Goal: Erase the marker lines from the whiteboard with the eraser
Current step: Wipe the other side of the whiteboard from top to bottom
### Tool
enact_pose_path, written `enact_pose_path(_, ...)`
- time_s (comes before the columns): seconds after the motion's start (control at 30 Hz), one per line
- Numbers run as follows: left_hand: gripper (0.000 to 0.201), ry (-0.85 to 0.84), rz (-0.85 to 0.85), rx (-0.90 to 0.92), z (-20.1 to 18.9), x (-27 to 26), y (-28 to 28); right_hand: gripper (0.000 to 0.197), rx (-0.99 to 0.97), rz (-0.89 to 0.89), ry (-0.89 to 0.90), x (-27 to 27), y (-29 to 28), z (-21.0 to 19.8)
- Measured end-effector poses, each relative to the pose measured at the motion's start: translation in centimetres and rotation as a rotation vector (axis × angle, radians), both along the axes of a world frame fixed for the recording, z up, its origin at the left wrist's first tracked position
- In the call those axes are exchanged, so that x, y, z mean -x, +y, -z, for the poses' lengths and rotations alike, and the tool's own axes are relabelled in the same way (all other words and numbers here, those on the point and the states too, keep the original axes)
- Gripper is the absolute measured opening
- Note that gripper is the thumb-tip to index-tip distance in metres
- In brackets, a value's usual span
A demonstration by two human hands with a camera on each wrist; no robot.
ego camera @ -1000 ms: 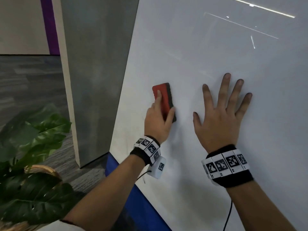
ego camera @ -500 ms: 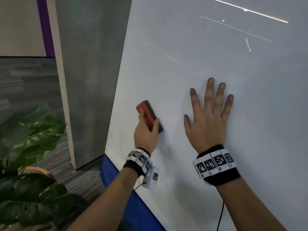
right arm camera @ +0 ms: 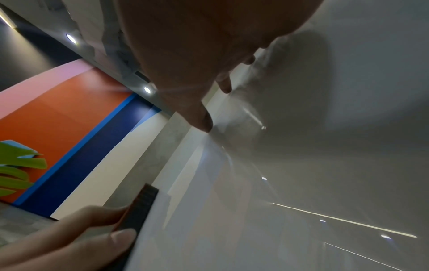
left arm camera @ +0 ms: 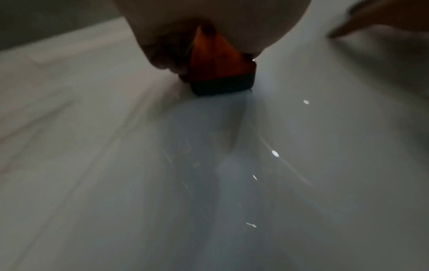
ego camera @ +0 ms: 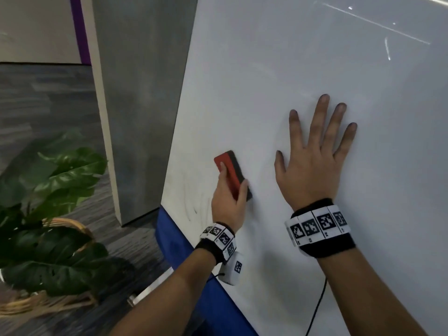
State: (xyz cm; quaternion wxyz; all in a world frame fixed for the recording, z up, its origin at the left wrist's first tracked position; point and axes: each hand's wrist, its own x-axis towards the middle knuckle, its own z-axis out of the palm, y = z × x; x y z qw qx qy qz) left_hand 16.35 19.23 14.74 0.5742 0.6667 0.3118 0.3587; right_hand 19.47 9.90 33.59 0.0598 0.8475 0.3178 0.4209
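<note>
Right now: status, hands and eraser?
Left hand grips red black-felt eraser, pressed on white whiteboard. Right hand flat on board. Nothing blocking.

whiteboard, eraser pressed on it; right hand flat

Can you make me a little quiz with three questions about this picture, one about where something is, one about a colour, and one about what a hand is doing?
1. Where is the eraser?
A. on the floor
B. against the whiteboard, near its lower left corner
C. in the basket

2. What colour is the eraser's back?
A. red
B. yellow
C. green

3. What is the right hand doing?
A. making a fist
B. holding a marker
C. lying flat on the board, fingers spread

Answers:
1 B: the left hand holds it on the board.
2 A: red back, dark pad.
3 C: its fingers are straight and apart.
</note>
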Motion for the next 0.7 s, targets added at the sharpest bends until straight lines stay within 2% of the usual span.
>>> enact_pose_path(0.07, 0.075, -0.024, 0.010, 0.009, 0.7, -0.3, -1.1, 0.078, -0.002, -0.006, 0.000, -0.1, 0.0, 0.1)
enact_pose_path(0.13, 0.073, 0.018, -0.030, 0.088, 3.3, -0.6, -1.2, 0.078, 0.010, -0.017, -0.005, -0.2, -0.3, 0.2)
enact_pose_path(0.27, 0.069, 0.287, -0.120, 0.502, 10.1, -0.1, -2.3, 0.076, 0.036, -0.019, -0.023, -0.4, -0.7, 0.3)
enact_pose_path(0.37, 0.066, 0.303, -0.177, 0.696, 12.4, -0.3, -3.8, 0.077, 0.043, -0.009, -0.025, -0.1, -0.5, 0.3)
enact_pose_path(0.47, 0.066, 0.233, -0.219, 0.654, 11.1, -1.1, -5.0, 0.079, 0.058, -0.007, -0.011, 0.2, -0.8, 0.3)
enact_pose_path(0.53, 0.066, 0.168, -0.170, 0.523, 9.8, -0.6, -6.2, 0.080, 0.067, -0.027, -0.008, 0.4, -1.2, 0.1)
enact_pose_path(0.6, 0.067, 0.125, -0.129, 0.483, 9.5, 0.3, -7.4, 0.084, 0.090, -0.029, -0.021, 0.5, -1.8, 0.3)
enact_pose_path(0.7, 0.067, 0.192, -0.159, 0.534, 13.4, 0.3, -8.5, 0.091, 0.111, -0.026, -0.019, 0.8, -2.4, 2.2)
